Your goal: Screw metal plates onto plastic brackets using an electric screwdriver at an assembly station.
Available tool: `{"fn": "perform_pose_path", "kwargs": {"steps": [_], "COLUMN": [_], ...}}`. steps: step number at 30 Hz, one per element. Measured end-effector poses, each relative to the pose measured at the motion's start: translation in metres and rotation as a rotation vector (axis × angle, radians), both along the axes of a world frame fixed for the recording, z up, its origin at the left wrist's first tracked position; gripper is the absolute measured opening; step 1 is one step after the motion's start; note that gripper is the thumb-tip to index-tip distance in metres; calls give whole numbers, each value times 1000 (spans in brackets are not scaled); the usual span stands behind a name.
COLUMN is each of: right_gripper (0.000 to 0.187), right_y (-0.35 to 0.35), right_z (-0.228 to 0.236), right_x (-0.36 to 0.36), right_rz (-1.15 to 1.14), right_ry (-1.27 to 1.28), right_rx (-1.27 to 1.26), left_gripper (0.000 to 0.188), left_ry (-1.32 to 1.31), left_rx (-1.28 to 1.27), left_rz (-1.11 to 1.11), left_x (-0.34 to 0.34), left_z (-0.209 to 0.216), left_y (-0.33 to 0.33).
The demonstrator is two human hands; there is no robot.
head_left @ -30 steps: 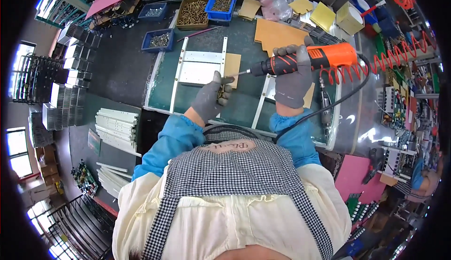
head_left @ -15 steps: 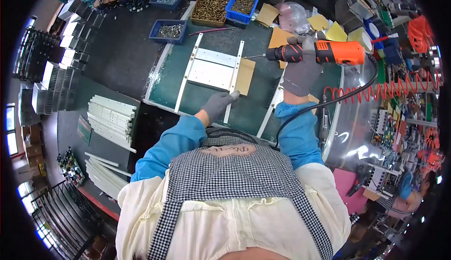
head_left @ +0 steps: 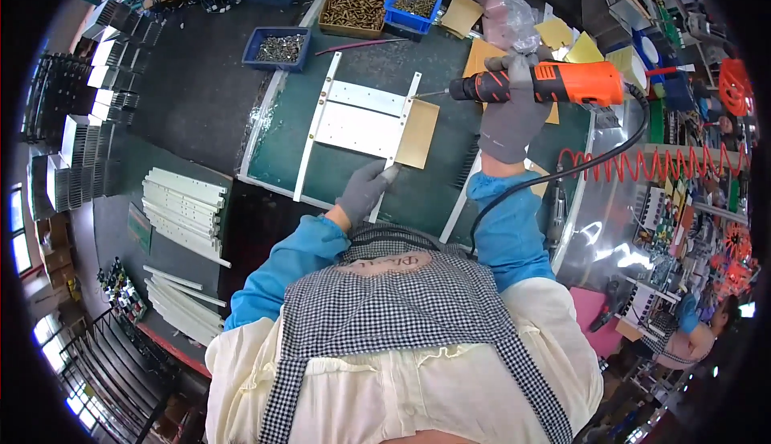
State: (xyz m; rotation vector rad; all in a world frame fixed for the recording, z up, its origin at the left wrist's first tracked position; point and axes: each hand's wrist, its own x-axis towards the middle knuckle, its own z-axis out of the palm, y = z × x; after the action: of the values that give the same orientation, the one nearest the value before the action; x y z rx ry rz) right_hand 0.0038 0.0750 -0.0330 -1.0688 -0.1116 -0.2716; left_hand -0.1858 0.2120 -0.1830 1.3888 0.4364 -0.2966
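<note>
On the green work mat lies a ladder-like frame: two white drilled rails, the left rail [head_left: 315, 127] and the right rail [head_left: 401, 127], joined by white flat plates [head_left: 353, 129]. My gloved left hand [head_left: 364, 189] is closed on the lower part of the right rail, fingertips beside a cardboard piece [head_left: 418, 135] that lies against it. In my gloved right hand [head_left: 514, 123] is an orange and black electric screwdriver [head_left: 554, 83], held level. Its thin bit points left, with the tip at the right rail's upper part; whether it touches a screw is too small to tell.
Brass-coloured screws fill a brown box [head_left: 353, 4] beside a blue bin [head_left: 416, 1]; another blue bin [head_left: 277, 48] holds small metal parts. A black cable [head_left: 562, 173] hangs from the screwdriver near a red coiled hose [head_left: 666, 167]. White rails are stacked [head_left: 185, 211] at left.
The view has shifted slightly. Both hands keep their holds, and the screwdriver bit stays by the upper part of the right rail.
</note>
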Motion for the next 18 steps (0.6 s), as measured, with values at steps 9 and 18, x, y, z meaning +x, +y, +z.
{"fn": "perform_pose_path", "kwargs": {"steps": [9,18], "right_gripper": [24,18], "right_y": [5,18], "right_z": [-8,7], "right_x": [-4,-7], "right_rz": [55,428], "right_ry": [3,44], "right_rx": [-133,-390], "left_gripper": [28,29], "left_ry": [29,29], "left_rx": [-40,-77], "left_rz": [53,20], "left_x": [3,3], "left_z": [7,0], "left_y": [-4,0]}}
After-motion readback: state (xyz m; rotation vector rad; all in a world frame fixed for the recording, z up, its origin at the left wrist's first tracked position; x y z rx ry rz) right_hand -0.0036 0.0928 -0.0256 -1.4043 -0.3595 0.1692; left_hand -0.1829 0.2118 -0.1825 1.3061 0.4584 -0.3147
